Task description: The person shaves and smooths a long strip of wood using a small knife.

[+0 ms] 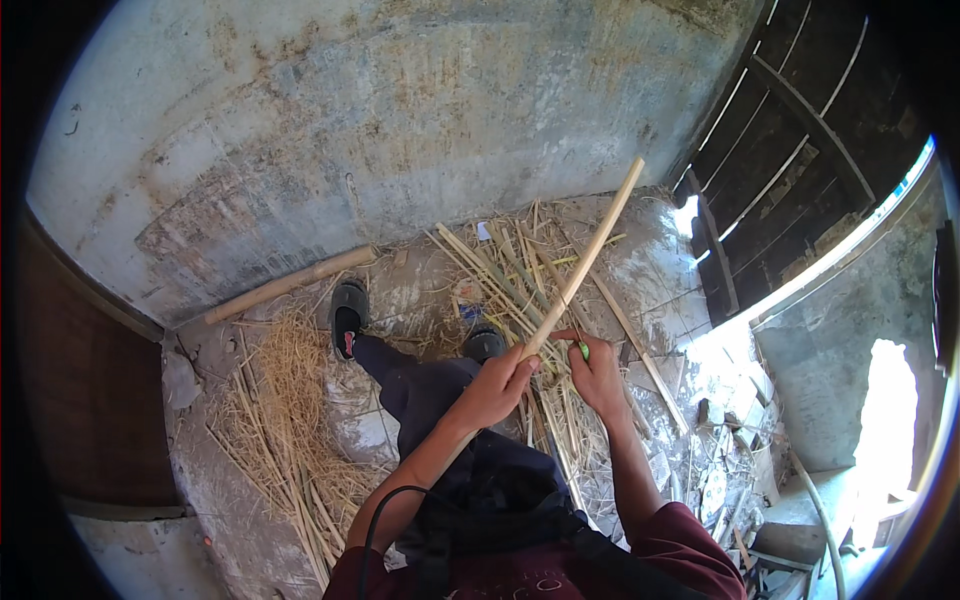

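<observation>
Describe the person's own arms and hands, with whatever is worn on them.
The left hand and right hand are bare, without gloves. The forearms are uncovered below short maroon sleeves. A thin black cable curves across the left forearm.

long pale strip, slanted, green handle

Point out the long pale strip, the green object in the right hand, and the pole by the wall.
Long pale strip [591, 255]: head view, upper stretch.
Green object [584, 349]: head view, its visible green part.
Pole [290, 285]: head view, midway along its length.
</observation>
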`<state>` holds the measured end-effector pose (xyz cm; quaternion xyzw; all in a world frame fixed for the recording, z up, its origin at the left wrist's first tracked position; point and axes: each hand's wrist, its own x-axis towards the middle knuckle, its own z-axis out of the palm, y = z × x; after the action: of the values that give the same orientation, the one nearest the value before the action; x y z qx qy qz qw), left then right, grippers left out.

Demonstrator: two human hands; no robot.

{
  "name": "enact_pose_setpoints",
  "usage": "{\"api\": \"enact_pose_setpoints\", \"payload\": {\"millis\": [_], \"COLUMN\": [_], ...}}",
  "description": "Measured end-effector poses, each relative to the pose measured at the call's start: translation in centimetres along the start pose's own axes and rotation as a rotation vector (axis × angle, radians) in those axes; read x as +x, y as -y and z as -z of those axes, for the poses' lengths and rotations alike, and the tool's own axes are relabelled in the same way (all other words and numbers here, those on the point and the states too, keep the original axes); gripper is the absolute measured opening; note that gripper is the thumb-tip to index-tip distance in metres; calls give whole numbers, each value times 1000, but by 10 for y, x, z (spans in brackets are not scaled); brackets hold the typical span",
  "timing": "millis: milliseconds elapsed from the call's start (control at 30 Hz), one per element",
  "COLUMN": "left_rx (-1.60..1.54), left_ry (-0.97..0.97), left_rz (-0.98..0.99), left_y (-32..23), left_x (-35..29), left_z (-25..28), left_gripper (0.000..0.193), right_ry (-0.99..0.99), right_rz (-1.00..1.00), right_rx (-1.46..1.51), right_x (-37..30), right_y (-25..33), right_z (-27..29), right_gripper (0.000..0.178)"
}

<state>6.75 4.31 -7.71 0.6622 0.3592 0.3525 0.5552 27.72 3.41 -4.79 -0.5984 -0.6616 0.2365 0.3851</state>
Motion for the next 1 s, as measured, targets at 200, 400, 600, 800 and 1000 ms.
{"api": "enact_pose_setpoints", "payload": {"millis": [200,400,600,800,1000], "left_rx": [164,-456,-680,-344,-19], "left_ry": [-64,144,230,73,-82], "left_rz": [-46,403,452,304,15], "left_y": [-10,-16,-7,10,20], "left_x": [1,6,1,-2,1], "left_z": [-15,-4,6,-7,-11], "left_gripper": [26,32,38,37,35], "right_ry": [-21,32,54,55,41], "right_rz": [137,73,10,80,120], "right_rx": [-21,-65,-97,-72,-247], "right_x": [0,-1,5,5,3], "right_y": [-14,-13,-16,-18,-17], "right_z": [-2,0,-5,-21,-38], "right_gripper": [13,11,11,9,21]}}
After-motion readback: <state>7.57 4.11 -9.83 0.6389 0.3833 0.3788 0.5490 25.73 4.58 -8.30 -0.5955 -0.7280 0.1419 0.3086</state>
